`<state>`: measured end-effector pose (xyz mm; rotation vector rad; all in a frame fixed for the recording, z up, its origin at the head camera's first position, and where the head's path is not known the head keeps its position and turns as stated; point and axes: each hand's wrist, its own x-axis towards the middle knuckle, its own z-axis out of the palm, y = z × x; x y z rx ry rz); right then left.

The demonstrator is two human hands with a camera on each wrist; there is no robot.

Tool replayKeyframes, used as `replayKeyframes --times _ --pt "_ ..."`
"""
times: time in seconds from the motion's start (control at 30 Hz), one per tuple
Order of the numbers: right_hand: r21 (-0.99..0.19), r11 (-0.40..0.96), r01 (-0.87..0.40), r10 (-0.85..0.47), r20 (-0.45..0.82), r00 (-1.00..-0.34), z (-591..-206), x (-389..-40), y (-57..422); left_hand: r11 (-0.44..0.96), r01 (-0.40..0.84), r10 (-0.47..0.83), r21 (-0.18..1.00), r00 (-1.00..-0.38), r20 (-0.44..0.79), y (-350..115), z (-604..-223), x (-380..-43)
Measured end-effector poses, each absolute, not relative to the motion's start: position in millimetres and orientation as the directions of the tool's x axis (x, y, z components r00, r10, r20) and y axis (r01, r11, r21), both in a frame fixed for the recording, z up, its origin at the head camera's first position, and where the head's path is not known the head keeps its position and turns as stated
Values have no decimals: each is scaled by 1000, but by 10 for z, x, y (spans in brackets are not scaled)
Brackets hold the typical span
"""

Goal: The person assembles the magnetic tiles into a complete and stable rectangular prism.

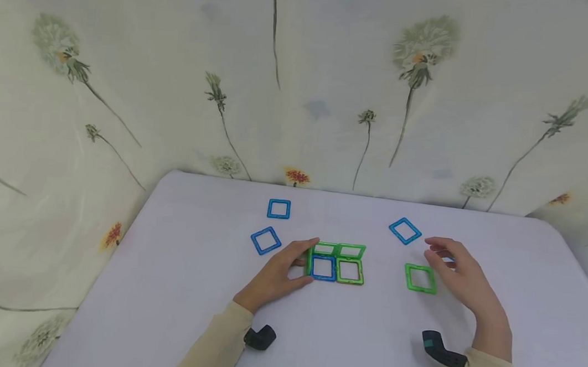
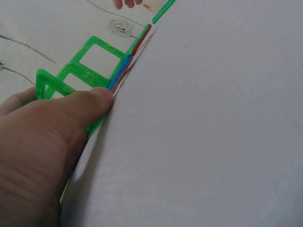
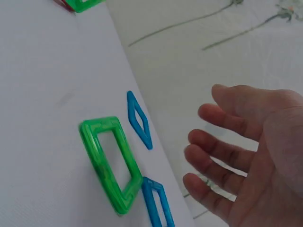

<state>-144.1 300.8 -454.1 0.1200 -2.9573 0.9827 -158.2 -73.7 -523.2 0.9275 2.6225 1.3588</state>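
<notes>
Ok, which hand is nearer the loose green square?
Right. The right hand hovers beside the loose green square, not touching it; the left hand is farther off, to the square's left, gripping the joined squares at their left end.

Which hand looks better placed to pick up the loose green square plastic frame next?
Probably the right hand: empty, and close beside the loose green square plastic frame. The left hand is farther away, holding a green plastic frame at the left end of the joined blue and green frames.
</notes>
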Motion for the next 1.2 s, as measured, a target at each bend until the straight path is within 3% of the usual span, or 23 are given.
replayKeyframes --times 0.23,0.57,1.2 --pt "-580 814 24 -20 -69 -997 -4521 -1388 3173 452 471 522 758 -828 204 -736 -5247 -1591" --pt "-582 810 75 -23 -159 -987 -4548 -1375 3247 453 478 525 752 -825 209 -734 -5248 -1588" --pt "-562 827 3 -93 -141 -986 -4648 -1388 3289 471 472 519 746 -831 198 -723 -5247 -1586"
